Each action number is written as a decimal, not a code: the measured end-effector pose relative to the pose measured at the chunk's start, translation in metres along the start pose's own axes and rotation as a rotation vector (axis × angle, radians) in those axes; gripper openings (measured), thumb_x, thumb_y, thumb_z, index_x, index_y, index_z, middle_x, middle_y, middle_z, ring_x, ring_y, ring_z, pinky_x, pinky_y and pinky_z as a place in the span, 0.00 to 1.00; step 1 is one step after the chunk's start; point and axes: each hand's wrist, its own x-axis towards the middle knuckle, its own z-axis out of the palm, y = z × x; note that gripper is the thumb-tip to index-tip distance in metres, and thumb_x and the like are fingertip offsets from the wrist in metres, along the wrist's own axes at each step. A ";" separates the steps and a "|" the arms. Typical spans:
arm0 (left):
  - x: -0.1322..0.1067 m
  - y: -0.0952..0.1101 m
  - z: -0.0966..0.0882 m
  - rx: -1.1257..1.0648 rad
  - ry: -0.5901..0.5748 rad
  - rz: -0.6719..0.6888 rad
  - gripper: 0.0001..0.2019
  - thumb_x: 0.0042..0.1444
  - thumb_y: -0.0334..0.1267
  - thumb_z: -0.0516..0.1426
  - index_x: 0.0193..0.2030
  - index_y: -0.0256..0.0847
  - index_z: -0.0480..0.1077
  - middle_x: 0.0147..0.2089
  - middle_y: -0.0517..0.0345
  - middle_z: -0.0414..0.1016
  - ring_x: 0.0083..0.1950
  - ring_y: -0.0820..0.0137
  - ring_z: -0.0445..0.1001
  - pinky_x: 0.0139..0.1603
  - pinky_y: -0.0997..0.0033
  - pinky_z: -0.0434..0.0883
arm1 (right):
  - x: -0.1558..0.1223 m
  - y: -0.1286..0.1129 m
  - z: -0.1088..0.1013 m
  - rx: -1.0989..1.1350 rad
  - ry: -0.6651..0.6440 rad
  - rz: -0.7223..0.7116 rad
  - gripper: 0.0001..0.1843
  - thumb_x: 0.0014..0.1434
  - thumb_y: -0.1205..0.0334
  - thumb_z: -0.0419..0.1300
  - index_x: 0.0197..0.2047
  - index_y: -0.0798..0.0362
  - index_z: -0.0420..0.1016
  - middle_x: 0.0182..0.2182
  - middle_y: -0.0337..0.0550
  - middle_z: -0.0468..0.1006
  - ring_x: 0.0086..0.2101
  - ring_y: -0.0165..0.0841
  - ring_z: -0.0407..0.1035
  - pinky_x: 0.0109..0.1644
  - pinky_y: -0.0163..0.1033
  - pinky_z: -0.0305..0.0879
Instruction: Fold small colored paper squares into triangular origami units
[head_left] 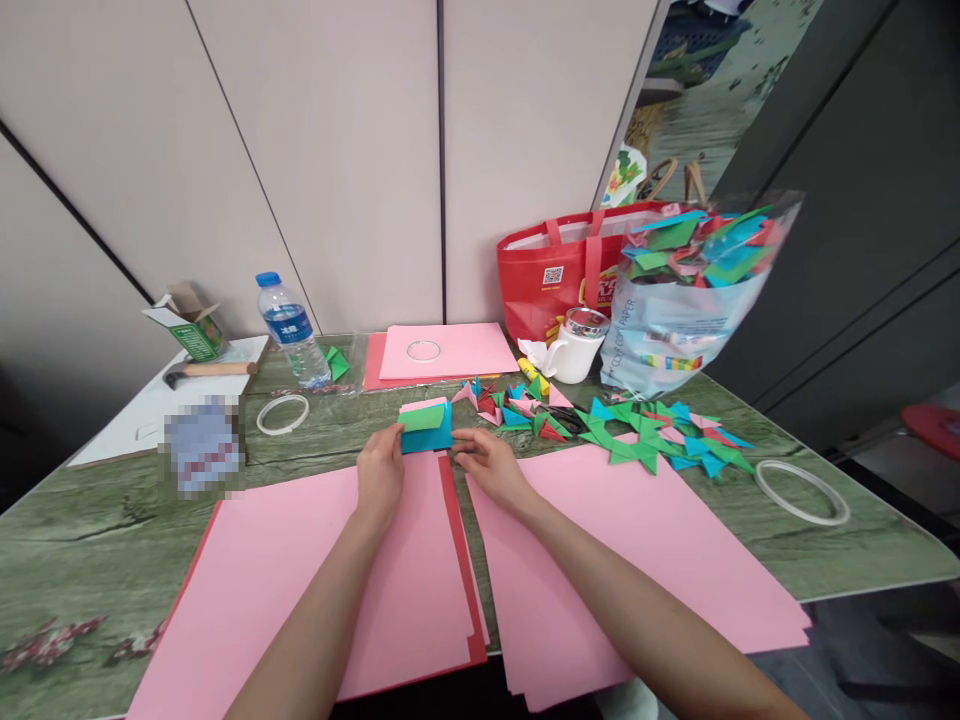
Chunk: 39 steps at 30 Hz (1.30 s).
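Note:
A small stack of blue, green and pink paper pieces point(427, 438) lies at the far edge of the left pink sheets. My left hand point(381, 470) grips its left side, with the fingertips at the edge. Beside the stack's right edge is my right hand point(487, 465), its fingers a little bent and apart, the tips at or very near the blue paper. Whether they touch it I cannot tell. Large pink sheets point(300, 570) lie under my left forearm, with red paper showing at their edge. More pink sheets point(637, 560) are under my right forearm.
Folded paper pieces point(517, 408) and joined paper rings point(622, 435) lie at right, near a white mug point(576, 350). Behind stand a red bag point(525, 285) and a paper-filled plastic bag point(660, 330). A water bottle point(292, 325), hammer point(214, 369) and white ring point(283, 414) are left.

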 end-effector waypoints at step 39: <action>0.006 0.051 -0.022 -1.184 -0.225 -0.564 0.37 0.37 0.32 0.65 0.57 0.42 0.58 0.42 0.53 0.74 0.45 0.66 0.72 0.44 0.67 0.70 | -0.004 -0.029 -0.004 0.081 0.112 -0.068 0.15 0.39 0.57 0.67 0.31 0.54 0.73 0.31 0.42 0.72 0.32 0.36 0.69 0.35 0.41 0.69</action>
